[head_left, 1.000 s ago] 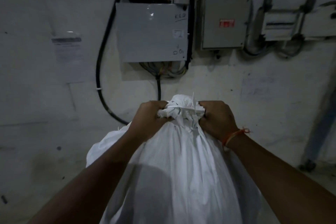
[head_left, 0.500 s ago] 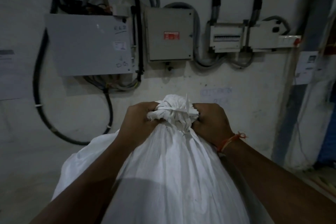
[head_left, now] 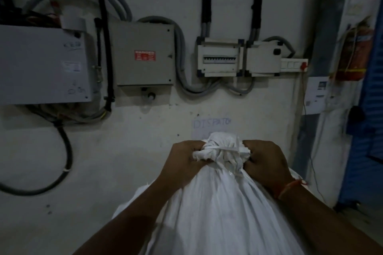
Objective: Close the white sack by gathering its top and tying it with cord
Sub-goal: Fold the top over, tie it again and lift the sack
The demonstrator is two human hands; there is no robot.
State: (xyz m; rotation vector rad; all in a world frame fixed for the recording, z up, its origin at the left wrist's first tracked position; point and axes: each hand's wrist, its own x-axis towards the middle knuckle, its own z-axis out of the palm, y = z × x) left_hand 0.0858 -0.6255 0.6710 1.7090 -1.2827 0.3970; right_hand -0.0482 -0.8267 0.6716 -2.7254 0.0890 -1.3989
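A full white sack (head_left: pixel 219 209) stands in front of me, its top gathered into a bunched neck (head_left: pixel 222 152). A white cord (head_left: pixel 224 148) runs across that bunch. My left hand (head_left: pixel 182 163) is closed on the left side of the neck. My right hand (head_left: pixel 265 163), with an orange thread at the wrist, is closed on the right side. Both fists press against the bunch from opposite sides. The cord ends disappear into my fists.
A wall is close behind the sack, carrying a grey electrical box (head_left: pixel 145 56), a larger grey panel (head_left: pixel 43 64), a breaker unit (head_left: pixel 220 58) and thick cables (head_left: pixel 66 151). A red fire extinguisher (head_left: pixel 354 54) hangs at the right, by a blue shutter (head_left: pixel 369 122).
My view has swung to the right, so the wall boxes slid left and the extinguisher and shutter came into sight. Both hands stay clenched on the sack's neck, in the same grip.
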